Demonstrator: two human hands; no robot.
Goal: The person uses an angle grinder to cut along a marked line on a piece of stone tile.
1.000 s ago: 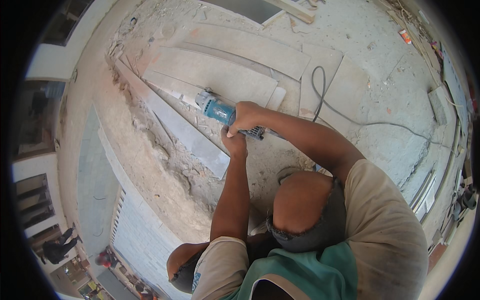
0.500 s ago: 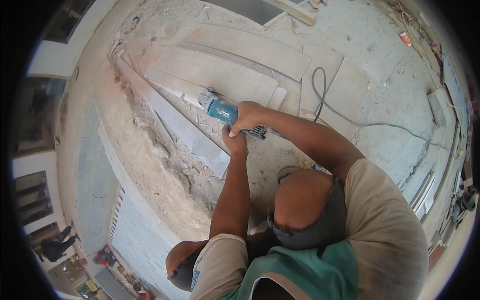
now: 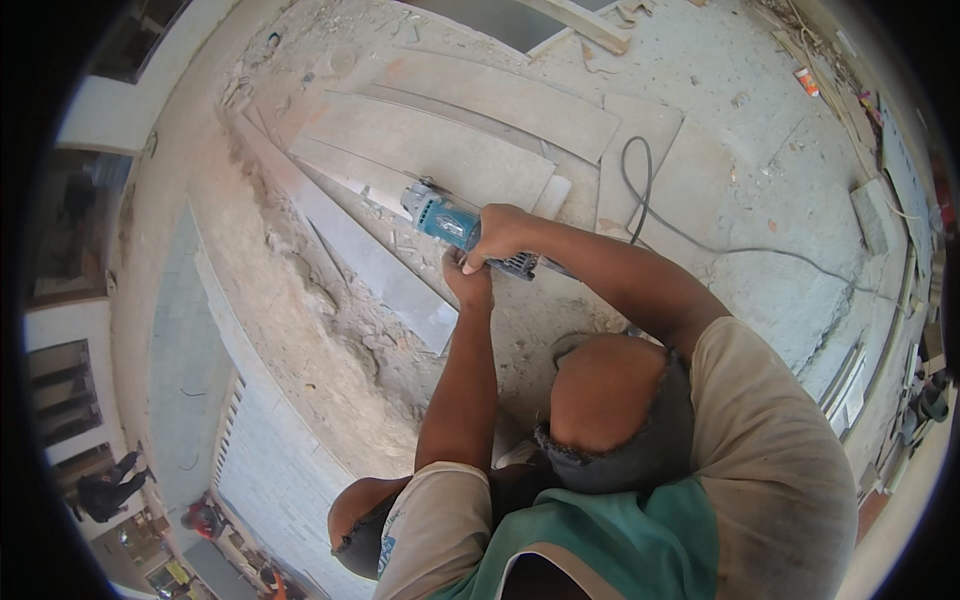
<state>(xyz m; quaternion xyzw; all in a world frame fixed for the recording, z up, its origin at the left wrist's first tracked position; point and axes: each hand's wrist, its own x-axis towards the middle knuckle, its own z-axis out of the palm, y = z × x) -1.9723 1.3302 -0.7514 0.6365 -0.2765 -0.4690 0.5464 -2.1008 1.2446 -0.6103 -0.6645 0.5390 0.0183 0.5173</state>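
Observation:
A teal angle grinder (image 3: 447,222) with a grey metal head is held out in front of me, its head toward the far left. My right hand (image 3: 504,233) is closed round the rear of its body. Just below, my left hand (image 3: 470,284) is closed at the underside of the same grinder, its fingertips close to my right thumb. The grinder's head is over the near edge of a beige tile slab (image 3: 425,150); I cannot tell whether its disc touches the slab. A grey cord (image 3: 705,246) loops away to the right.
Another long tile slab (image 3: 500,95) lies beyond. A narrow grey strip (image 3: 385,265) rests along a broken, rubble-strewn edge (image 3: 330,325) to the left. Lower down there is a blue-tiled surface (image 3: 275,430). At the far lower left are people (image 3: 108,490). Boards and scraps (image 3: 872,215) line the right.
The grinder and both hands have shifted very slightly to the right, with the grip unchanged. The whole view has moved a little too.

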